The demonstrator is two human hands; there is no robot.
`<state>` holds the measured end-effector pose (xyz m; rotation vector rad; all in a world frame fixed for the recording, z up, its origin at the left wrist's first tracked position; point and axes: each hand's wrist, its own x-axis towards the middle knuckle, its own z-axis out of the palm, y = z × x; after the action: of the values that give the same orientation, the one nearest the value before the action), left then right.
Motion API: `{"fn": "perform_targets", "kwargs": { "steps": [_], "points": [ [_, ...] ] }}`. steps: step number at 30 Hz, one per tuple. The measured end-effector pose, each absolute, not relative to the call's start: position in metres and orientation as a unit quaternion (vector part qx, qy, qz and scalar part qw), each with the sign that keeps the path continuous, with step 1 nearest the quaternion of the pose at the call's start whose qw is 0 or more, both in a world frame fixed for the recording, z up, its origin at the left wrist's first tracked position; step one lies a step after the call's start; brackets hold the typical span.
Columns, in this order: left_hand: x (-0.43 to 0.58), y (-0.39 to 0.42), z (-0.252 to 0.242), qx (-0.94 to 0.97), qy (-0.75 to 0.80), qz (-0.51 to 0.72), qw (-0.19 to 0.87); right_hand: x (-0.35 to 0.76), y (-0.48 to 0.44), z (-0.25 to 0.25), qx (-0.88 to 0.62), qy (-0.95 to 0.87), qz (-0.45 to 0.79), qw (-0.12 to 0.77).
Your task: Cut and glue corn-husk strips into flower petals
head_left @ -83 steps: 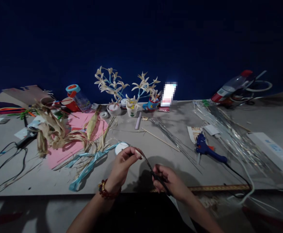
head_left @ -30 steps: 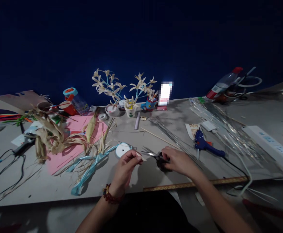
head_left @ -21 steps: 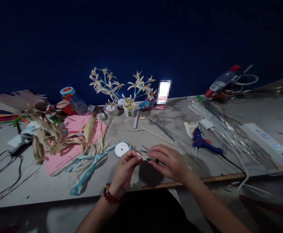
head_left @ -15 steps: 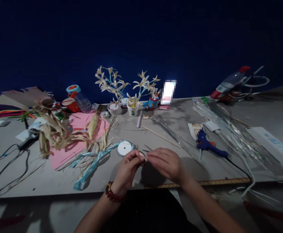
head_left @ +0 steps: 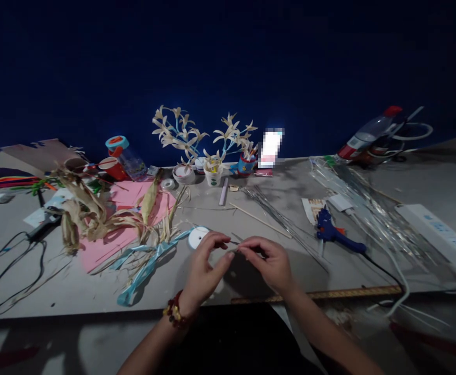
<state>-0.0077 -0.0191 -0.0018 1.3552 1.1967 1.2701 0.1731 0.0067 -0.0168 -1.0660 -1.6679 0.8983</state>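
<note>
My left hand (head_left: 205, 268) is over the front of the table with thumb and fingers apart, and no object shows between them. Close beside it, my right hand (head_left: 269, 264) pinches thumb and fingertips together on a thin dark strip (head_left: 234, 241); its kind is too small to make out. The fingertips of both hands nearly meet. Partly behind my left hand lies a white spool (head_left: 197, 237) of ribbon. From it, light blue ribbon (head_left: 155, 263) trails left over dry, pale fibres.
Dried corn husks (head_left: 95, 213) lie on pink paper (head_left: 113, 245) at left. Husk-like flowers (head_left: 185, 133) stand in cups at the back. To the right are wires (head_left: 278, 211), a blue glue gun (head_left: 339, 235), a power strip (head_left: 439, 234) and a tilted bottle (head_left: 368, 136). A ruler (head_left: 353, 293) lines the front edge.
My left hand's fingers have spread from a pinch, and the thumb has come away from them. My right hand has turned slightly and stays pinched.
</note>
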Motion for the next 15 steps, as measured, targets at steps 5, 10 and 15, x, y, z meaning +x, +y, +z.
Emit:
{"fn": "perform_targets", "kwargs": {
  "steps": [5, 10, 15],
  "points": [
    [-0.007, -0.017, 0.004, 0.621, 0.504, 0.477, 0.365, 0.167, 0.005, -0.017, -0.447, -0.657, 0.412, 0.445],
    [-0.003, -0.017, -0.003, 0.61, 0.502, 0.508, 0.342, 0.163, 0.005, -0.012, -0.455, -0.668, 0.407, 0.425],
    [0.003, -0.017, -0.01, 0.61, 0.52, 0.528, 0.28, 0.157, -0.003, -0.012, -0.465, -0.701, 0.305, 0.446]
  ]
}}
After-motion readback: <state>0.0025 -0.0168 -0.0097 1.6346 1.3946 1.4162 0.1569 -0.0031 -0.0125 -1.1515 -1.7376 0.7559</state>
